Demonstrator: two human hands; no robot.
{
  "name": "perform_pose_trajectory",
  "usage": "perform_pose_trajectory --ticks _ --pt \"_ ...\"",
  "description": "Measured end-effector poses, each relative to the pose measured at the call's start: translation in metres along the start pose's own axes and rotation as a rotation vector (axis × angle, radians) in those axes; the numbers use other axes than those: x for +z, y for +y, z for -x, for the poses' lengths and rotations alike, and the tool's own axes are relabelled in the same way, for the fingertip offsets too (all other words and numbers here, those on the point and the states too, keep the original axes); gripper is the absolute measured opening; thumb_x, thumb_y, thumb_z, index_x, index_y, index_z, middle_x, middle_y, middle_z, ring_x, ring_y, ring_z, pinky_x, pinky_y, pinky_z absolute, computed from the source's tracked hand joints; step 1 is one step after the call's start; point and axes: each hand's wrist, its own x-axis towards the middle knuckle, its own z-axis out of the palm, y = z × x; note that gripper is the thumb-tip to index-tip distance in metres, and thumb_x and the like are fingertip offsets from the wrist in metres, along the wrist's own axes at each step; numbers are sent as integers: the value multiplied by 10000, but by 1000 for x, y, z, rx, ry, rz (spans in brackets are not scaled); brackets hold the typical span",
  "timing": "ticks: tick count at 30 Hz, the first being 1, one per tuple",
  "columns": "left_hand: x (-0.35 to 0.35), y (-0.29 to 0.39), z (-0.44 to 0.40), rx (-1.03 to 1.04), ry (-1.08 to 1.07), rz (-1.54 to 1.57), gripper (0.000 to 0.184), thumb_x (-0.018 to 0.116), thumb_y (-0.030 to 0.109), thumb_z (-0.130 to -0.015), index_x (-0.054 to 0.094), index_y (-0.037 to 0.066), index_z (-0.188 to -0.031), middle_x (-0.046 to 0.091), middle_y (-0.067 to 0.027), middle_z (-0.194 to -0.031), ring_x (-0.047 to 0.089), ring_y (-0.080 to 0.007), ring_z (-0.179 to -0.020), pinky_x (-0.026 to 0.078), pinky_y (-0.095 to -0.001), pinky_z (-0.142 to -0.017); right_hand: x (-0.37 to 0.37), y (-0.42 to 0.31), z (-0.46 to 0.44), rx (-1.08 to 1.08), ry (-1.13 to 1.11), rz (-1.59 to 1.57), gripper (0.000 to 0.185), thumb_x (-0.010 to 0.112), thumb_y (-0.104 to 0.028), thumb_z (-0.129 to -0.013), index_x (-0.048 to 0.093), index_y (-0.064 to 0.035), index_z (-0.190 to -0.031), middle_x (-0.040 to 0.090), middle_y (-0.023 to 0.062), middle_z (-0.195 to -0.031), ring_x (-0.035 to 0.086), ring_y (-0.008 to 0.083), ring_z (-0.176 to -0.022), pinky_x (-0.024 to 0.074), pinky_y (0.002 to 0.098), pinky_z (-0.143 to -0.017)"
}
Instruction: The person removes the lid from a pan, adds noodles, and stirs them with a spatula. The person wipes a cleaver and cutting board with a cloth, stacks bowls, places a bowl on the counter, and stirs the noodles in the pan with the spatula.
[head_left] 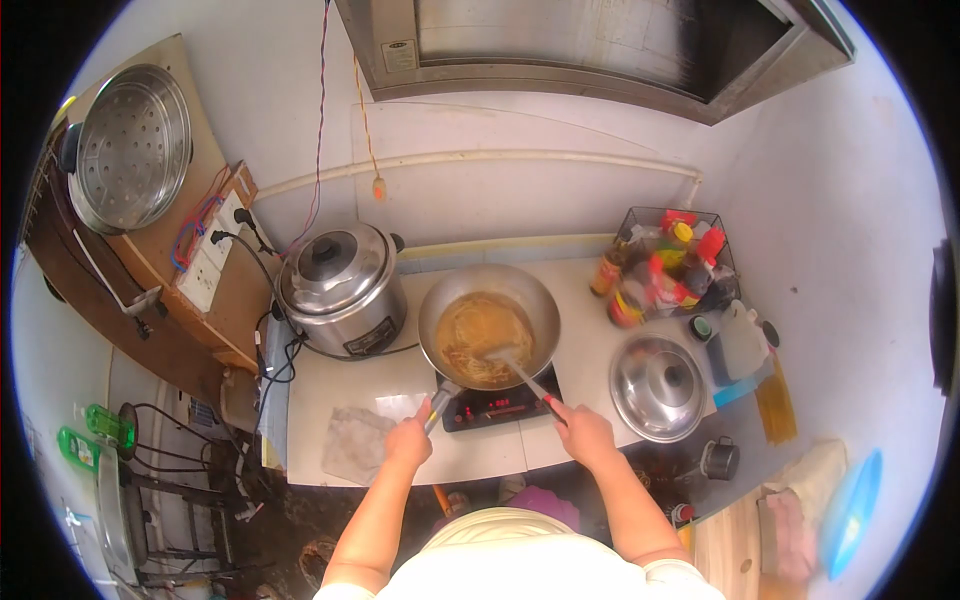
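A wok (545, 300) with brownish liquid and what look like noodles (470, 330) stands on a black induction cooker (497, 405) with red lit digits. My left hand (408, 440) is closed round the wok's handle (440, 402), at the wok's lower left. In my right hand (585, 434) is the handle of a spatula (530, 382), held at the wok's lower right. The spatula's blade rests in the liquid near the middle of the wok, and its edge is partly hidden there.
Left of the wok stands a lidded steel pot (345, 290), with a grey cloth (357, 445) in front. To the right are a steel lid (658, 388), a wire basket of bottles (680, 250) and a white jug (745, 340). A range hood (560, 75) hangs above.
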Motion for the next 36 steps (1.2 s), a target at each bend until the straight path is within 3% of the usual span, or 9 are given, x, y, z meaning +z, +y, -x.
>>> perform_pose_trajectory --ticks 6,9,36 --pt "3 -1 0 9 16 4 750 550 41 -728 285 256 -1396 617 -159 -945 602 -323 -905 481 -426 -759 3 -1 2 18 -22 -35 418 587 -211 -820 518 -197 -1232 601 135 -836 611 314 -775 492 419 -661" --pt "3 0 0 7 15 -3 752 548 38 -728 285 258 -1397 617 -158 -940 602 -321 -904 481 -425 -757 7 0 3 41 -45 -76 469 572 -211 -823 478 -248 -1281 578 160 -821 589 343 -772 468 437 -680" --pt "0 1 3 30 15 8 754 553 41 -717 286 238 -1394 619 -171 -935 602 -332 -902 482 -437 -751 13 -3 18 44 -48 -76 464 597 -204 -818 490 -212 -1269 608 145 -826 617 325 -782 496 429 -674"
